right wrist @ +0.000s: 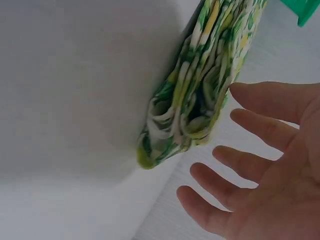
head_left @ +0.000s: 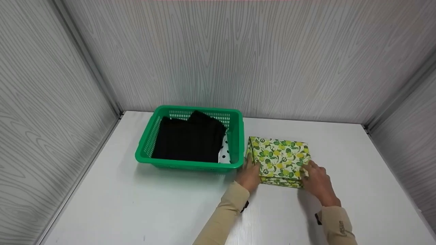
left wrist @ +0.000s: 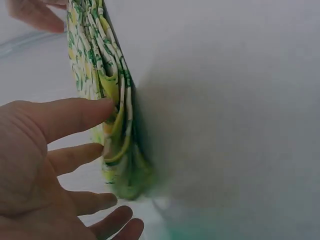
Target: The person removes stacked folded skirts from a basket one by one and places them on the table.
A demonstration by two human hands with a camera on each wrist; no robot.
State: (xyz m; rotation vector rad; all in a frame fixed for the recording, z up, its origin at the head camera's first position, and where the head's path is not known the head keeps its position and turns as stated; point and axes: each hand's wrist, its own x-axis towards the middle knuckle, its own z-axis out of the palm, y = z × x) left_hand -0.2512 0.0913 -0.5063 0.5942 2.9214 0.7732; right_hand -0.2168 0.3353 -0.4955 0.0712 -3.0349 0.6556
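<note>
A folded cloth point(head_left: 281, 158) with a yellow lemon and green leaf print lies flat on the white table, right of the basket. My left hand point(head_left: 249, 175) is at its near left corner; in the left wrist view the thumb point(left wrist: 82, 116) touches the layered edge and the fingers spread loosely. At the near right corner is my right hand point(head_left: 317, 180). The right wrist view shows its fingers point(right wrist: 245, 162) relaxed and apart, with the thumb tip right at the cloth's edge. Several stacked layers of the folded cloth point(right wrist: 187, 100) show from the side.
A green plastic basket point(head_left: 190, 164) stands on the white table point(head_left: 153, 211), close to the cloth's left side. Inside it lie black folded fabric point(head_left: 187, 139) and a white piece with black dots point(head_left: 224, 153). Wood-grain panels point(head_left: 218, 58) enclose the table at the back and sides.
</note>
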